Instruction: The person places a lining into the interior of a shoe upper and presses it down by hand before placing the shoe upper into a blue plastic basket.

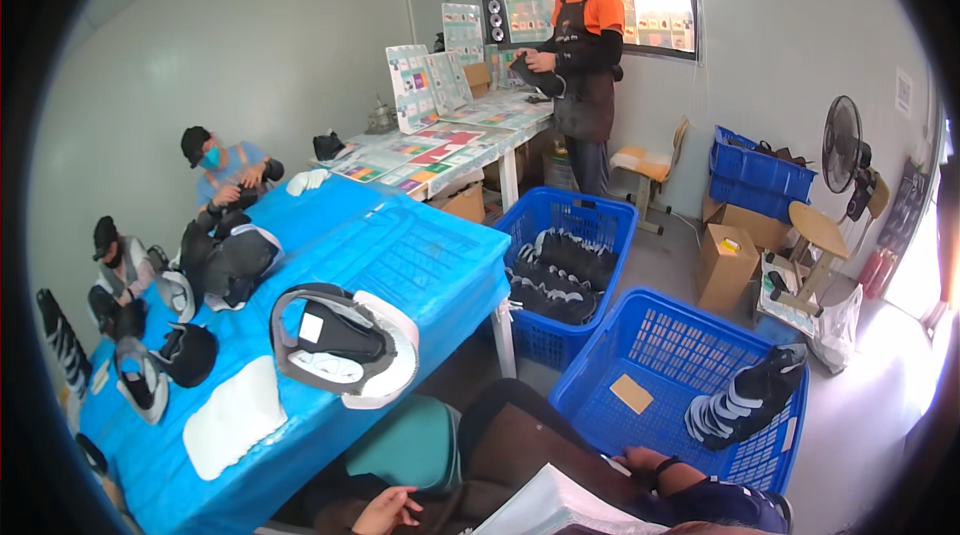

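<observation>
My left hand [388, 512] is low in the view above my dark lap, beside a teal stool seat [410, 447]. Its fingers are apart and loosely bent, with nothing between them. My right hand [645, 459] is by the near wall of a blue crate [690, 335], fingers curled in. A small pale thing shows at its fingertips, too small to name. In that crate stand several nested black shoe-like pieces with white edges [735, 405] and a tan card [631, 394]. On the table's near edge rests a larger grey, black and white padded piece [345, 347].
The blue-covered table [400, 245] also bears a white flat piece [235, 418] and several padded pieces [225, 260]. A second crate [565, 335] holds rows of dark pieces. Three people work beyond; the standing one [585, 55] holds a black piece. A fan [842, 142] stands right.
</observation>
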Demonstrator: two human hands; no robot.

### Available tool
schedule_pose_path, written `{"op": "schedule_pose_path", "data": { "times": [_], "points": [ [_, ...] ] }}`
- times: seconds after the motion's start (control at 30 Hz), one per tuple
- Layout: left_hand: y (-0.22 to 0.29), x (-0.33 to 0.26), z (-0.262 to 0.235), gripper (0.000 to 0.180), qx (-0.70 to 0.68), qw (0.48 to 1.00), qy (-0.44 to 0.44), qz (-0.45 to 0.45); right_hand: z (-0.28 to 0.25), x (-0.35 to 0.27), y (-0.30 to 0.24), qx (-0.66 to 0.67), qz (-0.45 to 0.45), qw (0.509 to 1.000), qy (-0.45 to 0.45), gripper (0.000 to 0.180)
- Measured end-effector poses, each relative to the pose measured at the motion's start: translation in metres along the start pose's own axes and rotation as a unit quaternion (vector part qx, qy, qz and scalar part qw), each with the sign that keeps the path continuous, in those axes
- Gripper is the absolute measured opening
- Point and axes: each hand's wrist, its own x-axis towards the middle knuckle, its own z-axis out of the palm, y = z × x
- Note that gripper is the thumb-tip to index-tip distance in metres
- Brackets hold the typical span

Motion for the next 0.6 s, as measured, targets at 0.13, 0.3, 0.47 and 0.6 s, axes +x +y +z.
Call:
{"op": "schedule_pose_path", "data": {
  "times": [0.13,0.3,0.47,0.6],
  "points": [
    [0.000,-0.002,0.004,0.027,-0.015,0.999,0.031,0.019,-0.003,-0.002,-0.019,-0.003,0.108,0.992,0.060,0.059],
    [-0.001,0.000,-0.002,0.028,-0.002,1.000,0.028,0.007,-0.004,0.028,-0.005,0.001,0.152,0.973,0.173,0.062],
    [-0.012,-0.004,-0.007,0.029,-0.006,0.999,0.034,0.010,-0.035,0.049,-0.008,0.033,0.249,0.951,0.180,0.061],
    [-0.020,0.000,-0.013,0.030,-0.002,0.999,0.028,0.017,-0.057,0.060,0.002,0.070,0.315,0.933,0.159,0.061]
  ]
}}
